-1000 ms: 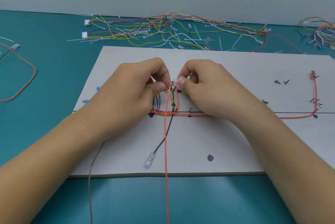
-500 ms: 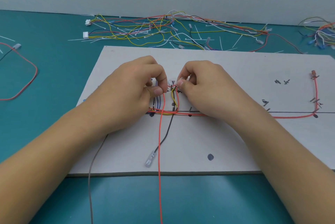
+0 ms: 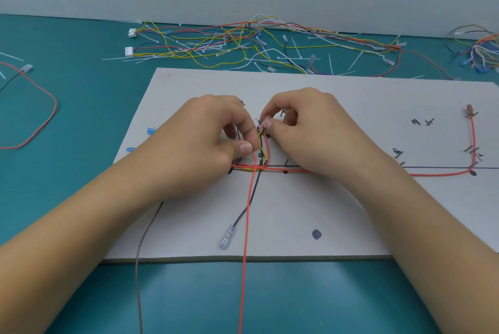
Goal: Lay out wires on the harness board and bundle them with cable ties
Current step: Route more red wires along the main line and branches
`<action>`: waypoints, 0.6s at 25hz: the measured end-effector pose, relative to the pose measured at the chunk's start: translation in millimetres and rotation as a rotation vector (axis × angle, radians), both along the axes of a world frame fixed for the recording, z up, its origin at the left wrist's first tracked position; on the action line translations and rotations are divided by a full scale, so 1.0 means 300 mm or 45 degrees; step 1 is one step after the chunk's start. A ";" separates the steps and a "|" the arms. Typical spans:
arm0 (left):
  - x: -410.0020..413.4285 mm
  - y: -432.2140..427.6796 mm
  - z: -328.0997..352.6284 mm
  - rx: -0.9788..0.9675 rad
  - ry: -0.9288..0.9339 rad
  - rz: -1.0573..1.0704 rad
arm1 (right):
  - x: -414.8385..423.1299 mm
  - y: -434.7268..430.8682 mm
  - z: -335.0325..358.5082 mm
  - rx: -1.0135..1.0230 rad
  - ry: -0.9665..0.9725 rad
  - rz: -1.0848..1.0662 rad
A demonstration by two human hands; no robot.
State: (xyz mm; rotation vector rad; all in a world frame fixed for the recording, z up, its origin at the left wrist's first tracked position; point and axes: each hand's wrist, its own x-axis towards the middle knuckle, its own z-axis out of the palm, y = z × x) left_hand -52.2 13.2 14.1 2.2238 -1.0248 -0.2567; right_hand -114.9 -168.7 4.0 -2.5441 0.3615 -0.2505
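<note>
The left hand (image 3: 205, 141) is curled, thumb and forefinger pinching a long red wire (image 3: 245, 252) that runs off the near edge of the board (image 3: 351, 212). The right hand (image 3: 310, 133), also curled, pinches a small pale terminal at the top of a short bunch (image 3: 262, 144) of yellow, red and black wires between the two hands. The bunch sits left of centre on the board and turns at its near end into a run along a drawn line (image 3: 432, 167); a second red wire (image 3: 472, 139) follows that line to the right and bends away to the far side. A black wire (image 3: 241, 214) with a clear terminal (image 3: 226, 237) lies loose nearer, and a brown wire (image 3: 140, 252) trails off the board onto the counter (image 3: 67, 225). These wires look thin, light and limp, likely to spring out of place when let go, so they are best pinched close to the point being bundled, not by the terminals, which could pull off. Spare wires (image 3: 216, 44) and loose white ties (image 3: 330, 63) lie in a tangle along the far counter. No tie can be made out at the bunch. Handwritten marks (image 3: 421, 121) on the right of the board are too small to read, and no brand shows.
</note>
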 end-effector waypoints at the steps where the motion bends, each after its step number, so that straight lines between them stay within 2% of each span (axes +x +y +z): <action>1: 0.001 0.000 -0.001 0.001 0.017 0.006 | 0.000 -0.001 0.000 0.000 0.003 0.000; 5: 0.011 0.006 -0.005 -0.004 0.135 0.044 | -0.001 -0.002 0.000 0.004 0.015 -0.010; 15: -0.001 0.016 0.014 -0.002 0.138 0.132 | -0.006 -0.010 0.010 0.054 -0.004 0.021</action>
